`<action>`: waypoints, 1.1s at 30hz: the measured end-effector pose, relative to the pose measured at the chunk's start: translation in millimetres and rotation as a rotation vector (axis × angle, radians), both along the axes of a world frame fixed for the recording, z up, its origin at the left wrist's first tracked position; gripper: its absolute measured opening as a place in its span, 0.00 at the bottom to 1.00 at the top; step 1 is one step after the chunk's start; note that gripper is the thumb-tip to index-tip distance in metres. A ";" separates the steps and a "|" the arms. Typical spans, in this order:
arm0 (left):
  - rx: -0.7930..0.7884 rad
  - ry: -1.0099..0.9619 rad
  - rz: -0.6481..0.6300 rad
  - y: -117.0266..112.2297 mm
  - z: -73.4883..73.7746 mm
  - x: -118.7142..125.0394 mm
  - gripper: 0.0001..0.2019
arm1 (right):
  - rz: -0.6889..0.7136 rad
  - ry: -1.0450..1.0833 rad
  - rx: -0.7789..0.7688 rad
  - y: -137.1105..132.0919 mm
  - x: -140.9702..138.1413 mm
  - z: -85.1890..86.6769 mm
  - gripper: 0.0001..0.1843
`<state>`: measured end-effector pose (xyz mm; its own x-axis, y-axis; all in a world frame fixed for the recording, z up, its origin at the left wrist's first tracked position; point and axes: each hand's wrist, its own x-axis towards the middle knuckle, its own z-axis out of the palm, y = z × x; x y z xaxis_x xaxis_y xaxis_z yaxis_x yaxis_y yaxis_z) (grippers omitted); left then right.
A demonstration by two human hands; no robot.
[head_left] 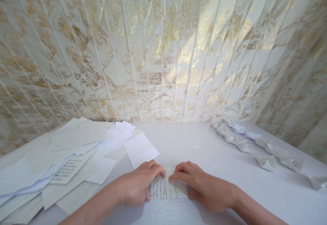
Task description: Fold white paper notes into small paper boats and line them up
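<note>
A small sheet of paper with handwriting (168,190) lies on the white table in front of me. My left hand (139,182) grips its left side, fingers curled over the top edge and thumb low at the side. On the opposite side, my right hand (204,184) is closed on the paper, its index finger stretched across the upper part and the other fingers bent. Both hands rest close to the tabletop. Whether the sheet is folded underneath is hard to make out.
A loose heap of paper sheets (76,140) spreads over the table's left side, one with writing (67,169). Several folded paper boats (267,163) stand in rows on the right. Behind the white table (176,140) hangs a gold-patterned curtain (160,48).
</note>
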<state>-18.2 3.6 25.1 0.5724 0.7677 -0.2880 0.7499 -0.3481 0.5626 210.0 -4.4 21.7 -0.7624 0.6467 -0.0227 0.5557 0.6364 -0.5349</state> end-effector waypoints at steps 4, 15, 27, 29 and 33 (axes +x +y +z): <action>-0.017 -0.003 0.006 1.8 -0.3 0.0 0.28 | -0.099 0.142 -0.102 10.0 0.3 -11.5 0.30; 0.196 0.013 0.073 -9.8 -7.3 13.6 0.15 | -0.507 0.011 0.084 7.9 -29.7 -24.0 0.12; 0.274 0.090 -0.054 -17.4 1.0 17.1 0.13 | -0.543 0.118 -0.113 -4.4 -27.1 -24.8 0.08; 0.217 0.101 -0.052 -21.5 6.4 18.3 0.13 | -0.506 0.267 -0.233 -3.9 -26.1 -26.8 0.10; 0.166 0.119 -0.016 -31.5 17.3 22.3 0.20 | -0.525 0.452 -0.539 1.4 -25.7 -30.7 0.07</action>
